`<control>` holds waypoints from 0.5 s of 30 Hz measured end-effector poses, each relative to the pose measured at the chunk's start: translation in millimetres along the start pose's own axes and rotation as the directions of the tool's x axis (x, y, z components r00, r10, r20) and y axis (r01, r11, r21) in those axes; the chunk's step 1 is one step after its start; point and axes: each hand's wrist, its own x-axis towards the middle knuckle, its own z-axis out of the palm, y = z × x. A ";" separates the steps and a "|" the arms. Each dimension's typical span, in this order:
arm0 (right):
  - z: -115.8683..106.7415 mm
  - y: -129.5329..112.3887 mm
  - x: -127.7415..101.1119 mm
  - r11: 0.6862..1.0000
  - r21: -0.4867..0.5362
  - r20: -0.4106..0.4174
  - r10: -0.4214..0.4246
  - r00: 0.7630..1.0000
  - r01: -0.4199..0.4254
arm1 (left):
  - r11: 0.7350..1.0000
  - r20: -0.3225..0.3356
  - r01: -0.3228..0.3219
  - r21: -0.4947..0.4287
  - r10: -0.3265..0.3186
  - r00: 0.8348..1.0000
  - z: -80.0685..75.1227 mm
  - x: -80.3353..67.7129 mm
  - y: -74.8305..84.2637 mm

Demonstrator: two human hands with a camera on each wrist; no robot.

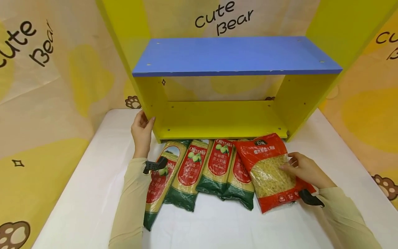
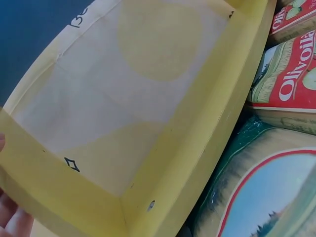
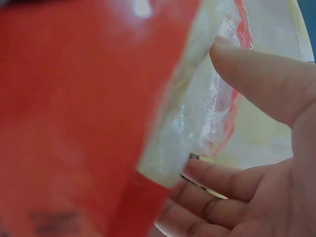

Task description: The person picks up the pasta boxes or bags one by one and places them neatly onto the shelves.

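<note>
Head, right-hand grip: the right hand (image 1: pixel 303 169) pinches the right edge of the red pasta bag (image 1: pixel 270 173), thumb across its front. A hold at one edge probably lets loose pasta sag leftward; fingers spread farther under the bag should support it better.
Head, left-hand brace: the left hand (image 1: pixel 141 133) pinches the left side panel of the yellow shelf unit (image 1: pixel 220 119), thumb at the front edge, fingers outside. A light, steady hold seems enough; pulling could skew the unit.
Head, red pasta bag: just left of the right hand, near the right end of the unit's bottom board, its far end overlapping the board's front edge. Its left side overlaps the rightmost of the spaghetti packets (image 1: pixel 191 169) on the white table (image 1: pixel 217 226); lifting clear of them would likely avoid dragging them.
Left wrist, side panel: fingers show only at the left border, beside the panel; spaghetti packets lie to the right, apart from them.
Right wrist, bag edge: the thumb touches the clear wrapper while the other fingers reach behind the bag, a little spread; how firmly they press, I cannot tell. The red face fills the left, just beside the hand.
</note>
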 end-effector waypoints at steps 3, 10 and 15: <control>2.4 3.2 4.2 0.998 0.047 0.038 0.042 0.998 -0.044 | 0.999 -0.002 0.033 0.035 -0.033 0.999 0.4 1.2 -0.1; 3.4 10.8 12.2 0.982 0.138 0.114 0.116 0.987 -0.132 | 0.995 -0.030 0.048 0.089 -0.045 0.999 3.0 3.9 -4.1; 1.9 13.5 14.8 0.955 0.241 0.192 0.127 0.973 -0.173 | 0.991 -0.019 0.030 0.129 -0.027 0.999 4.4 2.9 -5.6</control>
